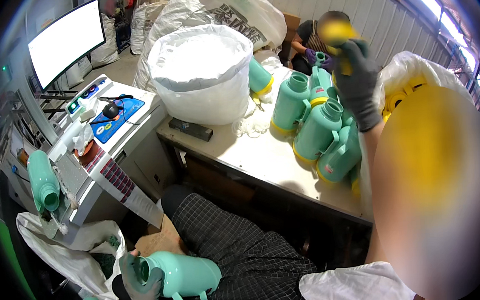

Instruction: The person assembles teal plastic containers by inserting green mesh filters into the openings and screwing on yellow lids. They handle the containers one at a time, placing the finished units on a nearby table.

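On my lap lies a green plastic thermos jug body (184, 271) with a side handle, on its side. My left hand (141, 280), in a grey glove, is closed around its open neck. My right hand (356, 79), also gloved in grey, is raised above the bench's right side. It grips a yellow plastic part (342, 31), whose exact shape is blurred. Below and left of that hand, several green jugs (318, 131) with yellow bases stand close together on the white bench (251, 157).
A white bag-lined container (203, 91) and a dark bar (191, 129) rest on the bench. Yellow parts (404, 96) fill a bag at right. Another person (307, 41) sits beyond, holding a jug. Left are a screen (67, 42), a machine with a jug (43, 178) and a white sack (65, 254).
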`<state>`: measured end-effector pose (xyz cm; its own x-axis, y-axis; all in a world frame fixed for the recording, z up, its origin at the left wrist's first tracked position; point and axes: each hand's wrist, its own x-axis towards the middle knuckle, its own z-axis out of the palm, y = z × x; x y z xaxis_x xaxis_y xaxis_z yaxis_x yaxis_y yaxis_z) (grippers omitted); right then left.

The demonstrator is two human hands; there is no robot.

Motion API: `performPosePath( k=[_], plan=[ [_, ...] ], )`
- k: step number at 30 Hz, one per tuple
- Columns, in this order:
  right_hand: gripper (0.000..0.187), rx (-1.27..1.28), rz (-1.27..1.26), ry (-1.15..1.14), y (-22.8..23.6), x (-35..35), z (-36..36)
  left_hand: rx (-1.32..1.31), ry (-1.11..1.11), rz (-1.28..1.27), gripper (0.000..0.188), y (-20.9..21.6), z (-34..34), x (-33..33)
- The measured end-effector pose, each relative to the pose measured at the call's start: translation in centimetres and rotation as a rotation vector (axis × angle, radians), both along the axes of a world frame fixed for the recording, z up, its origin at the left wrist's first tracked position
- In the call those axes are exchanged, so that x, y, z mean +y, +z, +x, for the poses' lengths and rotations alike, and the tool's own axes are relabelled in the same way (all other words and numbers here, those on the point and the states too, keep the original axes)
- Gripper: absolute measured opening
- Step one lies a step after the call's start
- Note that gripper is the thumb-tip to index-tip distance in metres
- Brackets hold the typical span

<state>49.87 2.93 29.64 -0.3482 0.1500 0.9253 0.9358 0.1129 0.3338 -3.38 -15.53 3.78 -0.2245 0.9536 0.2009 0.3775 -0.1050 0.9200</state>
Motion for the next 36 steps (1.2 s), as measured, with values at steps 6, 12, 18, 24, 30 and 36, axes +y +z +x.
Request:
performPosePath(
  k=[6,12,18,24,30,36],
  plan=[
    [0.059,1.328,-1.302,1.357,-16.6,0.2,-21.0,0.505,0.105,0.036,0.055,1.9,-1.7,-3.0],
    [0.036,0.737,-0.901,0.489,-36.2,-2.1,-23.5,0.026,0.531,0.155,0.045,-2.7,-6.1,-10.1],
    [0.059,0.332,-0.986,0.749,-33.8,-4.3,-23.2,-0.430,0.445,0.112,0.056,-7.1,-2.4,-8.6],
    [0.042,0.970,-1.159,0.723,-34.9,-2.4,-23.0,-0.647,0.491,0.079,0.034,-11.8,2.0,-5.0],
    [0.049,0.958,-1.121,1.170,-25.5,-2.8,-25.6,-0.870,0.520,-0.033,0.029,-13.1,2.4,-5.6],
    [0.058,0.471,-1.029,1.311,-25.5,-5.7,-25.4,-1.616,0.454,-0.033,0.035,-14.8,3.2,-5.9]
  ],
)
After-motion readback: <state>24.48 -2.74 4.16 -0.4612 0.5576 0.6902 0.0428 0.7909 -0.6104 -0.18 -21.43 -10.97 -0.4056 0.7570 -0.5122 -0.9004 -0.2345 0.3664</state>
